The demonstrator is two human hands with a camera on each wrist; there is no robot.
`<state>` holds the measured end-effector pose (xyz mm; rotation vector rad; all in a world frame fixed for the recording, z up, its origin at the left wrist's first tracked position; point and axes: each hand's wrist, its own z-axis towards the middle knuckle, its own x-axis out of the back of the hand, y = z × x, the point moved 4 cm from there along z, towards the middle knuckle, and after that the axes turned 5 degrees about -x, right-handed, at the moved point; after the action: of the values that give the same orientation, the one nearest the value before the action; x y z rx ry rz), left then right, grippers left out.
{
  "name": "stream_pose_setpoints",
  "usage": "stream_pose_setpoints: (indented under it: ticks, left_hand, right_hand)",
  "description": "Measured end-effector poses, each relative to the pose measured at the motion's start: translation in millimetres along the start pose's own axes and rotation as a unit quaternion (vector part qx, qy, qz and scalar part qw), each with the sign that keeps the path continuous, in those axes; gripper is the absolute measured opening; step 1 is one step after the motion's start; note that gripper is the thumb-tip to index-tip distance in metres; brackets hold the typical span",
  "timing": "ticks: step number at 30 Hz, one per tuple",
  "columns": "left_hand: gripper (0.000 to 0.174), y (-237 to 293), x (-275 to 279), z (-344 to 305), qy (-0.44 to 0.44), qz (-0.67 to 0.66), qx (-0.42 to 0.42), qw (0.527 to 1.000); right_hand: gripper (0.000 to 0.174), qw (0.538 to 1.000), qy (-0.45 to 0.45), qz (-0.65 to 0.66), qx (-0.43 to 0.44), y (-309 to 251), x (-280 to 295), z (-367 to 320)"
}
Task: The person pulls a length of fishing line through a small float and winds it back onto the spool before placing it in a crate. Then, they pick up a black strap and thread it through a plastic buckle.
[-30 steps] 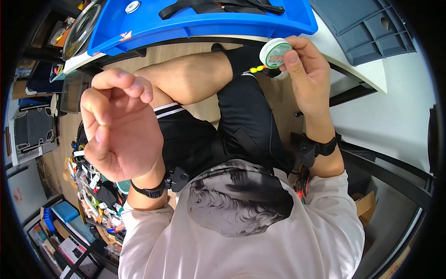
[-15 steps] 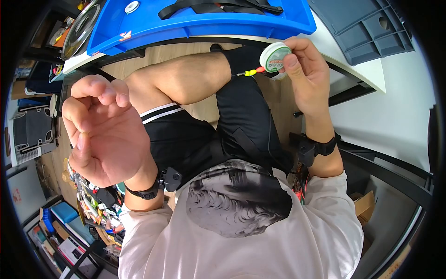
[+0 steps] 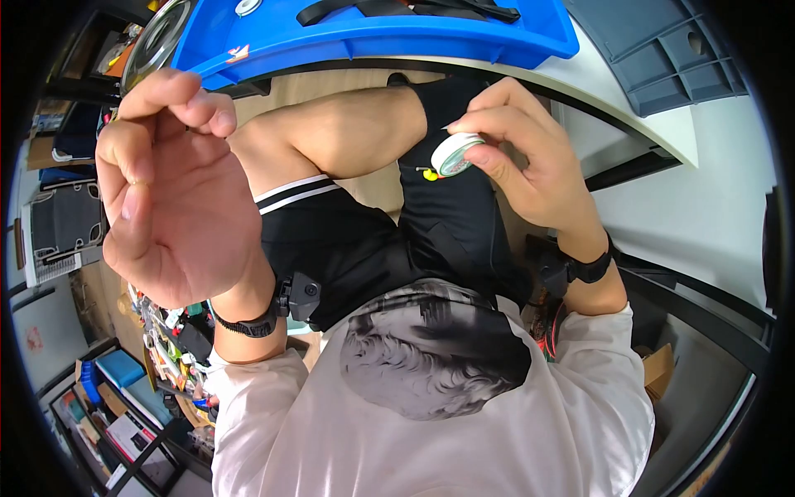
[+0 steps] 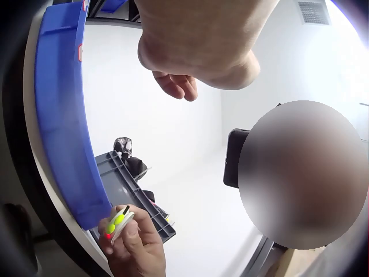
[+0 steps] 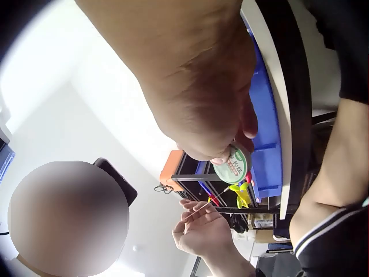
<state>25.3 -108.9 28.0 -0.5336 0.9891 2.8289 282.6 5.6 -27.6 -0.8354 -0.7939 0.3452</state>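
In the head view my right hand [image 3: 534, 170] holds a small white fishing-line spool [image 3: 451, 154] with a green label, pinched between thumb and fingers above the lap. Yellow float beads [image 3: 430, 175] hang at the spool's near side; the right wrist view shows them yellow with a red bead [image 5: 249, 177]. My left hand [image 3: 178, 199] is raised at the left, palm up, thumb tip against index fingertip. Between these tips it pinches a thin fishing line [image 5: 200, 212], seen in the right wrist view running toward the spool. The line hardly shows in the head view.
A blue tray [image 3: 373, 43] with black straps [image 3: 397, 10] and a white roll [image 3: 247, 7] stands on the white table ahead. A grey plastic panel [image 3: 662, 58] lies at the right. Left of the legs is a heap of small items [image 3: 170, 340].
My left hand has moved left and slightly up, still pinching. The right hand has come down toward the lap and tipped the spool, so its label shows less.
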Motion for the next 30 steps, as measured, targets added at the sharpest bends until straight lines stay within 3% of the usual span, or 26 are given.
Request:
stream_pose_setpoints:
  ticks: [7,11,13,16,23,26,29,30]
  left_hand:
    - [0.018,-8.1,0.5,13.0,-0.058,0.029,-0.001,0.998]
    - [0.018,-17.0,4.0,24.2,-0.033,0.046,0.017,0.998]
    - [0.018,-21.7,18.2,33.5,-0.018,-0.007,0.031,0.999]
    - [0.018,-24.1,18.8,46.7,-0.049,0.04,0.012,0.998]
    - [0.015,-17.1,14.5,63.5,-0.103,0.098,-0.015,0.99]
    - [0.013,-12.4,17.1,68.5,-0.082,0.104,-0.023,0.991]
    - [0.012,-7.1,15.7,71.1,-0.076,0.106,-0.022,0.991]
    - [0.012,-2.7,14.3,72.3,-0.081,0.106,-0.022,0.991]
  right_hand:
    - [0.015,0.999,-0.04,0.019,0.001,-9.6,-9.9,2.4]
    - [0.014,0.998,-0.023,0.037,0.037,-8.4,-16.0,6.2]
    - [0.015,0.997,-0.009,0.033,0.065,-11.8,-18.2,9.7]
    - [0.016,0.994,-0.022,0.104,0.029,-10.0,-25.2,13.2]
    - [0.022,0.999,-0.03,0.025,0.037,-13.8,-25.3,27.8]
    - [0.045,0.962,0.002,0.263,-0.073,-6.2,-29.1,29.2]
    - [0.048,0.969,0.045,0.227,-0.082,-11.9,-20.4,33.6]
    - [0.042,0.966,0.06,0.245,-0.063,-14.4,-19.6,37.7]
